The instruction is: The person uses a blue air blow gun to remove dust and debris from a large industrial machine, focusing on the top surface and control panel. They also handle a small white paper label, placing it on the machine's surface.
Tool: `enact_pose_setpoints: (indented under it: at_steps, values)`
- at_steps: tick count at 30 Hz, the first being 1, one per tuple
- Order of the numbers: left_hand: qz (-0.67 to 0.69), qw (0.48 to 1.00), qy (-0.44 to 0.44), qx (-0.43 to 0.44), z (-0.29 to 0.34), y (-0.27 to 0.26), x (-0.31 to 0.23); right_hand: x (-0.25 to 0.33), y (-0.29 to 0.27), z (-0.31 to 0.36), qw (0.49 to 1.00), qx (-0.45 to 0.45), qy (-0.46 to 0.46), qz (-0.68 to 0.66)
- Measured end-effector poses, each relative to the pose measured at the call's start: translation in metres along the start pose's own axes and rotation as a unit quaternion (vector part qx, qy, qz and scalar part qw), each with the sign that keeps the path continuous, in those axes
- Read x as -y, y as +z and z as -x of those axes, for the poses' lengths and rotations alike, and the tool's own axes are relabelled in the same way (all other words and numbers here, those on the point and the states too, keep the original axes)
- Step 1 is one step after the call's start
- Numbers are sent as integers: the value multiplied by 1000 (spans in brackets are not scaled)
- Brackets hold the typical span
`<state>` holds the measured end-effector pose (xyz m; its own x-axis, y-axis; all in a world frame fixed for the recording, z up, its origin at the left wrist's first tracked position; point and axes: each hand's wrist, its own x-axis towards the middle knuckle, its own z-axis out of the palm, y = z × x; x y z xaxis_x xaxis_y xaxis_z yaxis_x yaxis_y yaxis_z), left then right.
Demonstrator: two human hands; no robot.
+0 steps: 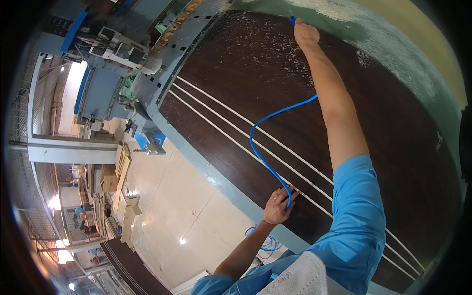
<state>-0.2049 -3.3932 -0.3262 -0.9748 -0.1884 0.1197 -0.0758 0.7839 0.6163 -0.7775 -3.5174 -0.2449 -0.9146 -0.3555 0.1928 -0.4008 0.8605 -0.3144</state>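
Workshop with blue-grey machinery (118, 51)

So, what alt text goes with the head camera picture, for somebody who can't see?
Someone in blue sleeves reaches across a big dark brown board, the right hand holding a small blue tool near the far edge. A blue hose curves from behind the right arm to the left hand, crossing white stripes; white bits lie scattered toward the far side.

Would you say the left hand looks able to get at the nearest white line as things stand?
Probably yes: the left hand is close beside the white line, though the hose there might hamper it slightly.
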Motion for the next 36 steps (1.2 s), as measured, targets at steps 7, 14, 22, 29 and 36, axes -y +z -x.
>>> enact_pose_setpoints:
  at_steps: [7,14,22,29,36]
  values:
    - [-3,1000,1,-1,1,1,0,-69,-19,12,996,7,92,15]
    - [-18,1000,9,-10,3,1,-2,-130,-47,33,988,9,147,41]
    - [-47,999,17,-4,5,6,-2,-168,-63,94,983,48,171,-44]
    - [-46,999,24,-14,10,10,-2,-256,-103,163,954,79,289,-9]
    - [-72,997,17,-10,14,13,1,-347,-151,227,940,-3,335,68]
